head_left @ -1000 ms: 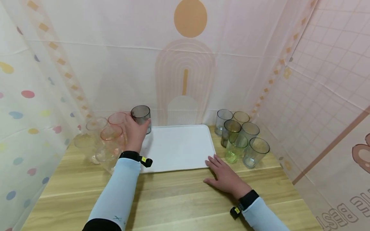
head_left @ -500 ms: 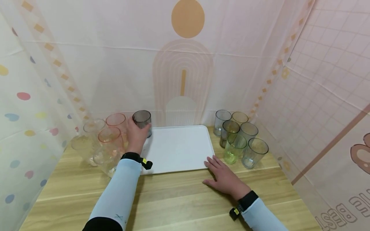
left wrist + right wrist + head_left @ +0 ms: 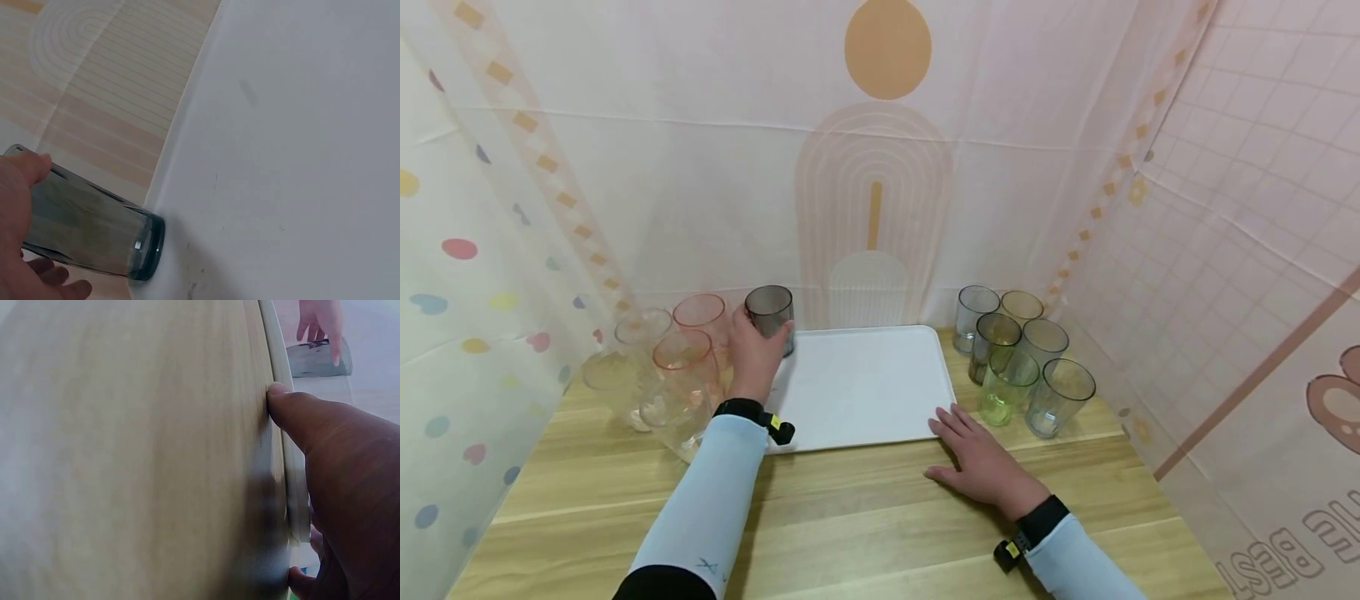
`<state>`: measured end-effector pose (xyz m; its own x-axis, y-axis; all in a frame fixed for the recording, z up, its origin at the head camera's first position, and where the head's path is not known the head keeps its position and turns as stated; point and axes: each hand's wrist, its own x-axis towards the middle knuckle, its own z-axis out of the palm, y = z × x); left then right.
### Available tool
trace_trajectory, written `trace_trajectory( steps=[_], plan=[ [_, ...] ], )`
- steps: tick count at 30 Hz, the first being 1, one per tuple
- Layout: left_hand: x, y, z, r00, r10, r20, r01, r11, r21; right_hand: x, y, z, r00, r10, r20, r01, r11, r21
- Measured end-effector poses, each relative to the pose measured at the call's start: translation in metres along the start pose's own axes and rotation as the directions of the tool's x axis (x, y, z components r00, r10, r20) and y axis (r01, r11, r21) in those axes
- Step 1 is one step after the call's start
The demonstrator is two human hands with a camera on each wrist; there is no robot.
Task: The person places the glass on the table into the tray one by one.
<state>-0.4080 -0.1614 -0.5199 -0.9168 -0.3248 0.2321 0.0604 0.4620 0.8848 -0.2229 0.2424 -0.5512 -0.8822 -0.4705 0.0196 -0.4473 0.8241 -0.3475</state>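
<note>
While the grey glass (image 3: 769,313) at the white tray's (image 3: 865,392) far-left corner is gripped by the left hand (image 3: 752,354), neighbouring pink glasses (image 3: 688,350) could be toppled; the right hand (image 3: 981,458) is laid flat.

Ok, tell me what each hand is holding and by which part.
The left hand grips the smoky grey glass round its side wall, at the far left corner of the white tray. The right hand holds nothing; it rests flat on the table, fingertips touching the tray's near edge.

Staged recording booth — patterned fabric backdrops (image 3: 880,167) on 3 sides, wooden table (image 3: 850,517), tinted glasses sorted.
</note>
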Motion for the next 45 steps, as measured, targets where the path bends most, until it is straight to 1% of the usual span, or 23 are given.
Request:
trace_trajectory(
  steps=[2,4,6,7,10,13,15,17,19,21,23,24,25,28,29,31,33,34,37,39,41,43,45],
  plan=[
    [-0.006,0.004,-0.004,1.000,-0.002,0.014,0.002,1.000,0.010,0.000,0.001,0.000,1.000,0.002,-0.001,-0.002,1.000,-0.004],
    [-0.016,0.010,-0.008,1.000,-0.003,0.026,0.002,1.000,0.019,0.001,0.001,0.000,1.000,0.004,-0.002,-0.004,1.000,-0.008],
    [-0.031,0.018,-0.013,0.999,0.008,0.040,-0.009,1.000,0.028,0.000,0.001,0.000,1.000,0.003,-0.010,-0.003,1.000,-0.004],
    [-0.039,0.021,-0.015,0.999,0.025,0.044,-0.026,0.999,0.033,0.000,0.001,0.000,1.000,0.004,-0.013,-0.004,1.000,-0.004],
    [-0.070,0.029,-0.022,0.992,0.111,0.066,-0.115,0.992,0.046,0.000,0.000,-0.002,1.000,0.008,-0.010,-0.008,1.000,0.003],
    [-0.108,0.033,-0.031,0.971,0.209,0.115,-0.216,0.975,0.050,-0.001,-0.002,-0.003,1.000,0.015,-0.003,-0.015,1.000,0.008],
    [-0.133,0.033,-0.038,0.959,0.244,0.145,-0.251,0.968,0.030,-0.001,-0.002,-0.003,1.000,0.019,-0.003,-0.019,1.000,0.012],
    [-0.157,0.031,-0.048,0.954,0.260,0.152,-0.264,0.964,0.009,-0.001,-0.002,-0.003,1.000,0.022,-0.004,-0.022,1.000,0.011],
    [-0.177,0.027,-0.061,0.957,0.258,0.132,-0.260,0.966,-0.003,-0.001,-0.003,-0.002,1.000,0.020,-0.007,-0.020,1.000,0.013],
    [-0.192,0.021,-0.075,0.963,0.252,0.091,-0.253,0.967,0.003,-0.001,-0.002,-0.001,1.000,0.014,-0.009,-0.014,1.000,0.015],
    [-0.203,0.013,-0.090,0.965,0.262,0.009,-0.262,0.965,0.000,-0.001,-0.002,0.000,1.000,0.009,-0.011,-0.008,1.000,0.020],
    [-0.207,0.009,-0.098,0.966,0.258,-0.034,-0.257,0.966,0.008,-0.001,-0.002,0.000,1.000,0.009,-0.009,-0.008,1.000,0.021],
    [-0.210,0.004,-0.106,0.962,0.258,-0.086,-0.258,0.966,0.007,-0.001,-0.001,0.000,1.000,0.008,-0.009,-0.008,1.000,0.021],
    [-0.213,-0.010,-0.125,0.949,0.203,-0.241,-0.209,0.978,-0.001,-0.002,0.000,0.000,1.000,0.011,-0.009,-0.011,1.000,0.009],
    [-0.212,-0.014,-0.130,0.946,0.169,-0.277,-0.176,0.984,0.000,-0.002,0.000,0.000,1.000,0.013,-0.008,-0.013,1.000,0.003],
    [-0.209,-0.021,-0.138,0.942,0.104,-0.318,-0.109,0.994,0.001,-0.002,0.000,-0.001,1.000,0.012,-0.015,-0.012,1.000,-0.002],
    [-0.204,-0.026,-0.143,0.946,0.048,-0.320,-0.048,0.999,0.007,-0.002,0.000,-0.002,1.000,0.008,-0.023,-0.008,1.000,0.003],
    [-0.202,-0.029,-0.144,0.951,0.026,-0.309,-0.023,1.000,0.013,-0.002,0.000,-0.002,1.000,0.010,-0.020,-0.010,1.000,0.000],
    [-0.194,-0.036,-0.146,0.968,-0.033,-0.249,0.036,0.999,0.007,-0.002,0.000,-0.002,1.000,0.003,-0.022,-0.003,1.000,0.007],
    [-0.189,-0.040,-0.145,0.977,-0.066,-0.204,0.064,0.998,-0.017,-0.002,0.001,-0.001,1.000,0.002,-0.020,-0.002,1.000,0.006],
    [-0.183,-0.043,-0.143,0.982,-0.090,-0.166,0.087,0.996,-0.027,-0.001,0.003,0.001,1.000,0.007,-0.015,-0.007,1.000,-0.001],
    [-0.178,-0.044,-0.141,0.985,-0.099,-0.142,0.097,0.995,-0.022,-0.001,0.004,0.002,1.000,0.013,-0.012,-0.013,1.000,-0.007],
    [-0.174,-0.045,-0.139,0.986,-0.101,-0.136,0.101,0.995,-0.010,0.000,0.005,0.003,1.000,0.021,-0.006,-0.021,1.000,-0.013]
  ],
)
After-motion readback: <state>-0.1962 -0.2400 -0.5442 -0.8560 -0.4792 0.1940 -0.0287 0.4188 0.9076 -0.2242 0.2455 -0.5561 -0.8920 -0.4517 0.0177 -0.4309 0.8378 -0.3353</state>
